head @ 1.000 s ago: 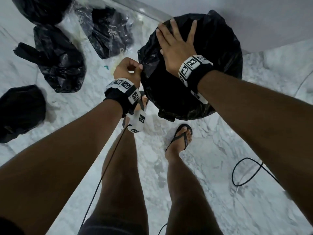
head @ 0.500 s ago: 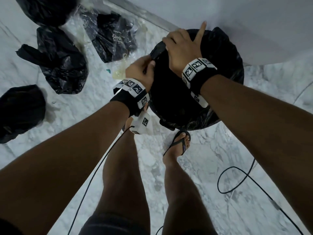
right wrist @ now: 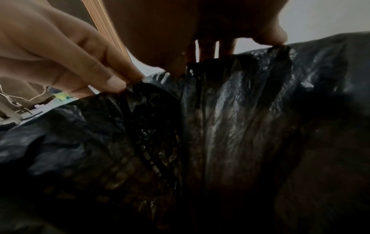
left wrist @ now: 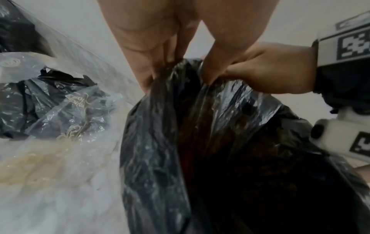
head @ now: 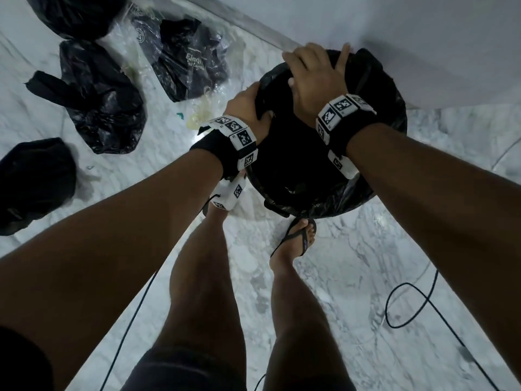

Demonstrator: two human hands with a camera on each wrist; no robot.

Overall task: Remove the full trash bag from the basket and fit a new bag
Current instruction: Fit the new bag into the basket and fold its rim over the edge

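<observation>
A new black trash bag (head: 335, 198) is draped over the round basket, which stands against the wall; its plastic hangs over the near rim. My left hand (head: 246, 104) grips the bag's edge at the far left of the rim. Close beside it, my right hand (head: 310, 74) holds the edge at the far side with curled fingers. In the left wrist view my left hand (left wrist: 176, 66) pinches a fold of the black bag (left wrist: 160, 142). In the right wrist view my right hand (right wrist: 210, 52) pinches the plastic, and the basket's mesh (right wrist: 128, 172) shows through it.
Several stuffed black bags (head: 104, 108) and a clear plastic bag (head: 186, 60) lie on the marble floor to the left. A white wall (head: 408, 38) stands right behind the basket. A black cable (head: 408, 303) loops on the floor at the right. My sandalled foot (head: 296, 241) stands just before the basket.
My right hand lay flat on the bag; now its fingers curl on the edge at the far rim. My left hand moved up and right to grip the edge beside it.
</observation>
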